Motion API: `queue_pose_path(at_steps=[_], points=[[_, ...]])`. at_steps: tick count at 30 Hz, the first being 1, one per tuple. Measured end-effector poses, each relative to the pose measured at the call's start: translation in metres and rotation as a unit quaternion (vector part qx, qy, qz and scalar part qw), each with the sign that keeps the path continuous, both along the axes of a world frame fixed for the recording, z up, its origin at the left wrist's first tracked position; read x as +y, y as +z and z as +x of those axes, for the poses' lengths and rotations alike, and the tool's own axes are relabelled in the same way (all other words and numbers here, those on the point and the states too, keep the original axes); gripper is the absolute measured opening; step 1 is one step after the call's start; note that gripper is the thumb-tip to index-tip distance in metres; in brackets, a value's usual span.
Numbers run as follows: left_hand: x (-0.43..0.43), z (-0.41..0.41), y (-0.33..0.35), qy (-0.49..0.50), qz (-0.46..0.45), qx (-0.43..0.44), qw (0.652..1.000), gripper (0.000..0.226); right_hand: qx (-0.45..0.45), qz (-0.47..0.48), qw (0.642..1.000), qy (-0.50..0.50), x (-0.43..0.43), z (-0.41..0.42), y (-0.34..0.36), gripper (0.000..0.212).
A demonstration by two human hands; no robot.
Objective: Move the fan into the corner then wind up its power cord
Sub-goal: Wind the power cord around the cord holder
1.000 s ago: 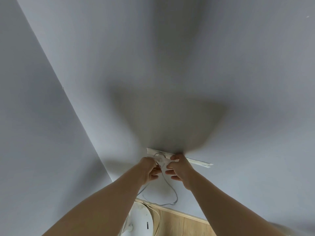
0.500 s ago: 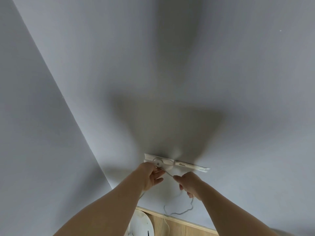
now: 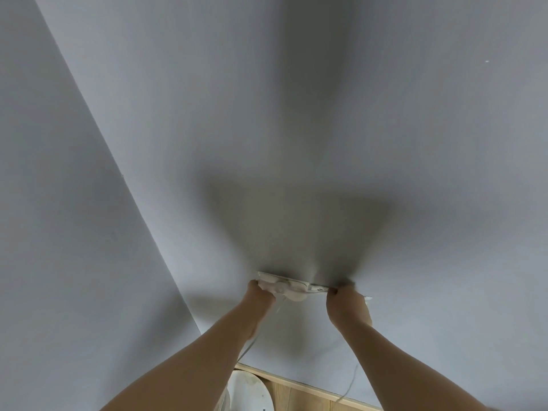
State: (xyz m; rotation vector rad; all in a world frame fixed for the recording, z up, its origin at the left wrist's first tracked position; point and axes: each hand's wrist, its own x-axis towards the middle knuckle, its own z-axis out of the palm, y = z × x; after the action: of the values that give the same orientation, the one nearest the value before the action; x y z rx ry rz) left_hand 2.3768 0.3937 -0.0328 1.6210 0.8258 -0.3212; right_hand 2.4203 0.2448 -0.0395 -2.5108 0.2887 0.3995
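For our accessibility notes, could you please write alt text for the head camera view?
Two bare hands, left hand and right hand, hold a white bar-shaped fan part up against a grey wall near a corner. A thin power cord trails down toward the wooden floor, beside the white fan base.

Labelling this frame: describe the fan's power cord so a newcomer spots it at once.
Start at the grey wall and drop to the two hands near its foot. The thin whitish cord runs between the left hand and right hand, then trails down to the wooden floor. It is the only thread-like thing there.
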Motion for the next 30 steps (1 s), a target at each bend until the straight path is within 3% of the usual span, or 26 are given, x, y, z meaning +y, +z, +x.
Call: queue_pose_path(at_steps=[6, 9, 11, 14, 18, 20, 26, 30], points=[[0.002, 0.001, -0.001, -0.071, 0.118, -0.048, 0.989, 0.052, -0.023, 0.214, 0.974, -0.065, 0.009, 0.004, 0.022, 0.034], [0.009, -0.002, 0.001, -0.083, 0.121, -0.043, 0.988, 0.053, 0.072, 0.381, 0.908, -0.162, 0.019, 0.003, 0.041, 0.030], [0.014, -0.005, 0.003, -0.090, 0.131, -0.043, 0.986, 0.054, 0.131, 0.444, 0.866, -0.190, 0.021, 0.004, 0.050, 0.031], [0.023, -0.010, 0.007, -0.082, 0.202, -0.063, 0.974, 0.045, 0.165, 0.449, 0.859, -0.182, 0.025, 0.006, 0.059, 0.030], [0.032, -0.012, 0.017, -0.050, 0.270, -0.105, 0.956, 0.035, 0.140, 0.274, 0.950, -0.045, 0.035, 0.007, 0.081, 0.038], [0.034, -0.012, 0.024, -0.046, 0.283, -0.121, 0.950, 0.033, 0.113, 0.218, 0.969, 0.005, 0.040, 0.009, 0.088, 0.041], [0.032, -0.013, 0.044, -0.093, 0.190, -0.199, 0.957, 0.015, 0.187, 0.356, 0.913, -0.067, 0.046, 0.005, 0.088, 0.025], [0.026, -0.014, 0.054, -0.181, 0.119, -0.192, 0.957, 0.030, 0.188, 0.370, 0.907, -0.068, 0.052, 0.003, 0.088, 0.029]])
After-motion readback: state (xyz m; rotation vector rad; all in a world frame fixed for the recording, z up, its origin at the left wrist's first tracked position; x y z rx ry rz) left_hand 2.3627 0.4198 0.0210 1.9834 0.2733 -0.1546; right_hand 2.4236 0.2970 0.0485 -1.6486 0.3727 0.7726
